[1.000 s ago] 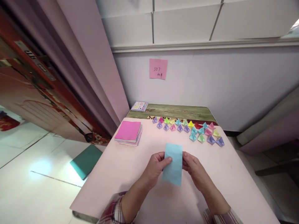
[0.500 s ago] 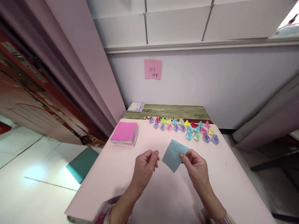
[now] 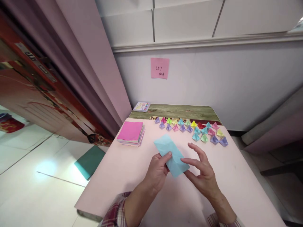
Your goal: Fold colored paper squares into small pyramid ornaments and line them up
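Right now I see my left hand (image 3: 158, 170) pinching a folded light blue paper (image 3: 169, 154) at its near left edge, thumb on top and the other fingers (image 3: 165, 156) curled together under it, so that hand is clamped on the sheet. My right hand (image 3: 201, 171) is spread, its fingers (image 3: 197, 150) apart and loosely bent; the index finger lies along the paper's near right edge and touches it, while the other fingers arch free above the surface. I cannot tell whether the paper lies flat or is lifted a little; it sits slantwise over the pale pink surface (image 3: 236, 176), a long strip running from far left to near right, with faint creases across it.

Taking the blue paper as my mark: beyond it and to the right, well apart from both hands, lie rows of small folded paper shapes (image 3: 191, 128) in purple, pink, green, yellow, red and blue. Beyond it and to the left is a stack of paper squares (image 3: 131, 133) with a bright pink sheet on top. Farther back lie a wood-grain strip (image 3: 180, 112) and a small printed packet (image 3: 141, 107) at its left end. On the wall behind hangs a pink sticky note (image 3: 160, 68) with handwriting. Left of the paper, down on the floor, lies a green sheet (image 3: 90, 160). Nothing lies between my hands and the paper
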